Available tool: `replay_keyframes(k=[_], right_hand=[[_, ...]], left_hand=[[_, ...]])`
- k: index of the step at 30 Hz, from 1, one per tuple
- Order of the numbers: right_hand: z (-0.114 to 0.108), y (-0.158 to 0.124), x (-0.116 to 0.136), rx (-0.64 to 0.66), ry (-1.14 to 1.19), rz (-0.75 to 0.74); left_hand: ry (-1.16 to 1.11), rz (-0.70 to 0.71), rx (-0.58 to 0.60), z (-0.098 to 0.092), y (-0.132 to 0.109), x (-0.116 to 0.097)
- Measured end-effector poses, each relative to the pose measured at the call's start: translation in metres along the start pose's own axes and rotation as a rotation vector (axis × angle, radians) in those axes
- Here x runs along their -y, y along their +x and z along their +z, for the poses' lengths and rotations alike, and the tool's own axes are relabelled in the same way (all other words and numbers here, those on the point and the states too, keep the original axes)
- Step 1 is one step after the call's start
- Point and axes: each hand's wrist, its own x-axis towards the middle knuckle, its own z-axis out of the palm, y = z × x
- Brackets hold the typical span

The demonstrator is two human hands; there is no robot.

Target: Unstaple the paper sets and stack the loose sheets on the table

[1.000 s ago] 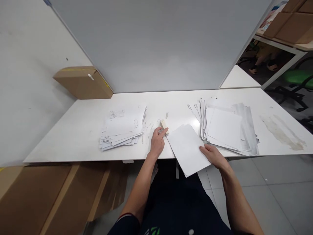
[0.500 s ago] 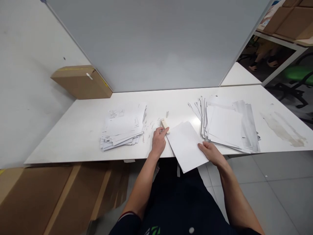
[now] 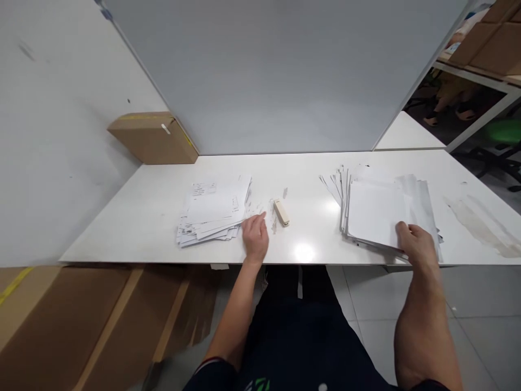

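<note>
My right hand (image 3: 415, 243) grips the front right edge of white paper sheets (image 3: 375, 212), its thumb on top. These sheets lie on the right-hand paper pile (image 3: 423, 201), whose edges fan out unevenly. A small cream stapler (image 3: 281, 212) rests alone on the table between the two piles. Just left of it, my left hand (image 3: 255, 237) is on the table, holding nothing, its index finger stretched out. It is close beside the right edge of the left paper pile (image 3: 214, 209), whose top sheet bears printed text. I cannot tell whether hand and pile touch.
The white table (image 3: 134, 217) runs along a grey-white upright panel (image 3: 277, 76). A cardboard box (image 3: 157, 138) leans at the back left against the wall. Larger cardboard boxes (image 3: 73, 315) stand below the table's left front. A green chair (image 3: 504, 132) and a person's feet appear at far right.
My right hand has moved right with the paper sheets, which now lie on the right pile. My left hand has let go of the stapler and shifted slightly left.
</note>
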Motion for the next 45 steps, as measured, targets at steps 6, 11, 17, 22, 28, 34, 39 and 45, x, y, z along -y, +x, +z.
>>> replay_keyframes(k=[6,11,17,22,28,34,39,45], right_hand=[[0.002,-0.029,0.012,-0.254,-0.129,-0.245],[0.041,-0.079,0.038,0.029,0.075,-0.533],[0.080,-0.128,0.056,0.310,0.207,-0.719],[0.095,-0.153,0.069,0.585,0.370,-0.701],[0.113,-0.164,0.098,1.059,0.855,-0.289],[0.125,-0.165,0.103,1.214,0.974,-0.073],[0.126,-0.159,0.088,1.146,0.890,-0.040],[0.119,-0.157,0.072,1.013,0.929,0.005]], left_hand=[[0.370,-0.198,-0.016,-0.050,0.033,0.052],[0.423,-0.282,0.132,-0.057,0.043,0.071],[0.281,-0.351,-0.015,-0.061,0.048,0.078],[-0.039,-0.544,-0.262,-0.076,0.035,0.036],[-0.416,-0.505,-0.058,-0.074,-0.025,-0.048],[-1.060,-0.997,0.045,-0.051,-0.061,-0.073],[-1.124,-1.070,-0.246,-0.057,-0.054,-0.058],[-0.916,-0.694,-0.486,-0.097,-0.024,-0.063]])
